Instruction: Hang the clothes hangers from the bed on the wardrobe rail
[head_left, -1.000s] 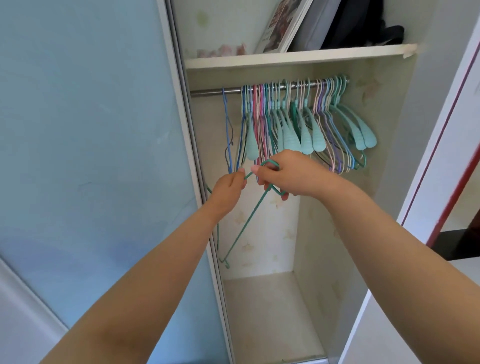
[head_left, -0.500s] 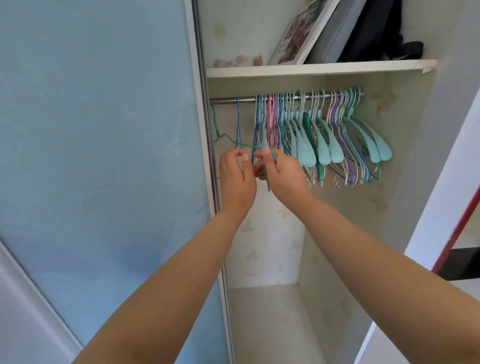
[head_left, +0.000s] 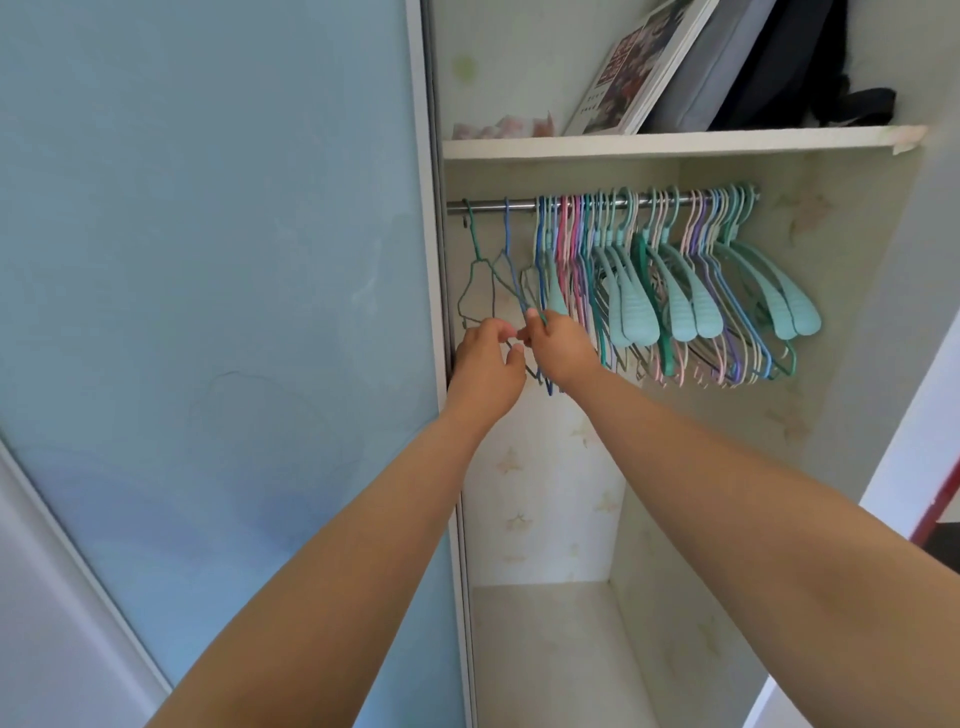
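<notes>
A metal wardrobe rail (head_left: 488, 204) runs under a white shelf. Several hangers (head_left: 675, 291) in teal, pink, purple and blue crowd its middle and right. At its left end a green wire hanger (head_left: 471, 270) hooks over the rail, with a blue wire hanger (head_left: 508, 260) beside it. My left hand (head_left: 485, 366) reaches up under the green hanger, fingers curled around its lower wire. My right hand (head_left: 558, 345) pinches the lower part of the blue hanger right beside the left hand. The lowest parts of both hangers are hidden behind my hands.
A pale blue sliding door (head_left: 208, 312) covers the left side, its frame edge just left of my left hand. The shelf (head_left: 675, 143) above holds a leaning book, a grey case and a dark bag. The wardrobe floor (head_left: 545, 649) lies below.
The green hanger went from hanging low in my hands to hooked on the rail's left end. Both hands rose toward the rail, then settled at the hangers' lower wires.
</notes>
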